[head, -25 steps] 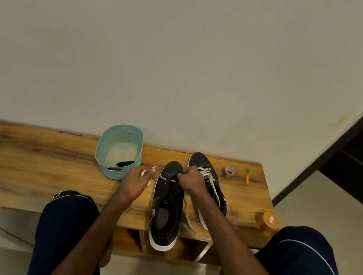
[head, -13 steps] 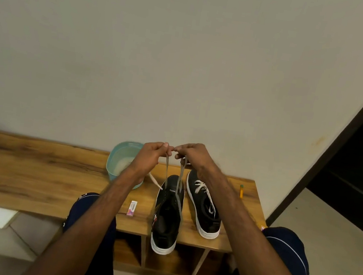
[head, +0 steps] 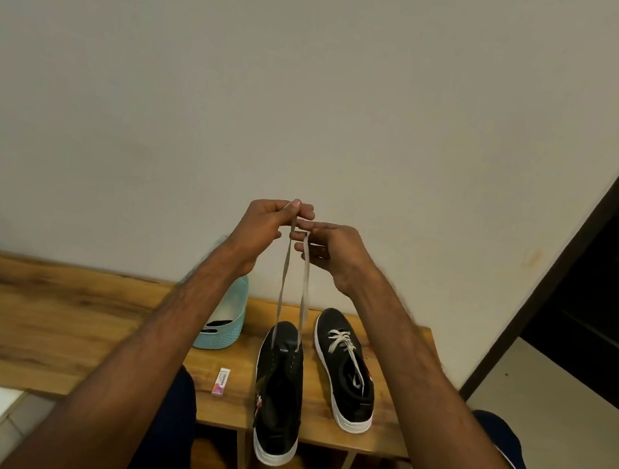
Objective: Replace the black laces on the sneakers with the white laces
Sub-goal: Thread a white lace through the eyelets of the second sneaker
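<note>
White lace [head: 282,290]: 1 length, passed through the eyelets nearest the toe of the unlaced sneaker [head: 278,390], which stands directly below your hands. Its 2 strands rise taut and side by side from the shoe to your fingers. You hold them this way, I judge, to match the 2 ends in length before any crossing starts.

Left hand [head: 267,226]: raised, thumb and forefinger pinching the top of the left strand, other fingers curled in.

Right hand [head: 333,254]: just beside the left and a little lower, fingertips pinching the right strand.

Unlaced sneaker: toe pointing away from you, heel overhanging the near edge of the bench [head: 46,319]. All eyelets above the first pair are bare, so this shoe is only begun.

Second sneaker [head: 343,372]: below and right of your right hand, already crossed in white, with the ends lying loose in the opening. I count 1 of 2 shoes threaded.

Basket [head: 222,335]: teal, below your left wrist and partly hidden by that forearm. It holds what looks like a black lace [head: 217,325], kept out of the way.

Small box [head: 221,381]: pink and white, flat on the bench just left of the unlaced sneaker.
</note>
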Available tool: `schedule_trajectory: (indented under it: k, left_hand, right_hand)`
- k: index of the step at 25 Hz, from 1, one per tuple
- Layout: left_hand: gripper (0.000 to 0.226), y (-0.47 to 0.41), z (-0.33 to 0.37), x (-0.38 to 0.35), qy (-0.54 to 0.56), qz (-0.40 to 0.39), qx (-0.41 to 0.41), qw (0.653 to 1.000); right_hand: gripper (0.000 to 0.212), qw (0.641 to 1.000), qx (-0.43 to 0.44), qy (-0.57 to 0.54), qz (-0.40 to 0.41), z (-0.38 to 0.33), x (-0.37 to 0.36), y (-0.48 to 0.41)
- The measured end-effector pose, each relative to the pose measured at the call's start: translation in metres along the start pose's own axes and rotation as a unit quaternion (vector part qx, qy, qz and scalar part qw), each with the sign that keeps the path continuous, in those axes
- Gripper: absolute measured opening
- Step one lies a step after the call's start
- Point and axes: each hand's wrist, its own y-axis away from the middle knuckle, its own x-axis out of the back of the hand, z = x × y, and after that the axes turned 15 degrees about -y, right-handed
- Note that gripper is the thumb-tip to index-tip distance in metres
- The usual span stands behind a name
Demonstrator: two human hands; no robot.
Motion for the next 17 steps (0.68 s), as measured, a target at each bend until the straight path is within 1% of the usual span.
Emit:
schedule_trajectory:
  k: [2, 3, 5, 8, 10, 12, 14, 16, 17]
  left_hand:
    - [0.032, -0.002, 0.007, 0.006, 0.006, -0.001, -0.026, 1.000]
    - [0.031, -0.002, 0.010, 0.010, 0.012, 0.003, -0.044, 0.999]
    - [0.028, -0.003, 0.016, 0.015, 0.012, 0.018, -0.089, 0.996]
    - [0.027, -0.005, 0.023, 0.019, -0.030, 0.051, -0.134, 0.989]
    - [0.027, -0.006, 0.028, 0.021, -0.043, 0.090, -0.143, 0.985]
    - [0.028, -0.007, 0.032, 0.023, -0.051, 0.124, -0.139, 0.981]
    - [0.041, -0.007, 0.035, 0.023, -0.053, 0.146, -0.126, 0.980]
    - [0.051, -0.008, 0.036, 0.024, -0.037, 0.159, -0.110, 0.980]
    - [0.053, -0.010, 0.035, 0.025, -0.033, 0.165, -0.106, 0.980]
  right_hand:
    - [0.030, 0.999, 0.014, -0.035, -0.026, -0.017, -0.001, 0.002]
    - [0.028, 0.998, 0.030, -0.034, -0.036, -0.024, -0.001, 0.004]
    - [0.021, 0.996, 0.084, 0.010, -0.038, -0.034, -0.002, 0.006]
    - [0.007, 0.986, 0.156, 0.060, -0.009, -0.039, -0.006, 0.004]
    - [0.016, 0.976, 0.192, 0.098, 0.019, -0.042, -0.011, 0.003]
    - [0.024, 0.957, 0.223, 0.176, 0.049, -0.045, -0.016, 0.003]
    - [0.027, 0.937, 0.249, 0.235, 0.062, -0.048, -0.021, 0.002]
    - [0.029, 0.933, 0.249, 0.254, 0.062, -0.052, -0.027, 0.003]
    - [0.029, 0.931, 0.250, 0.261, 0.061, -0.053, -0.029, 0.005]
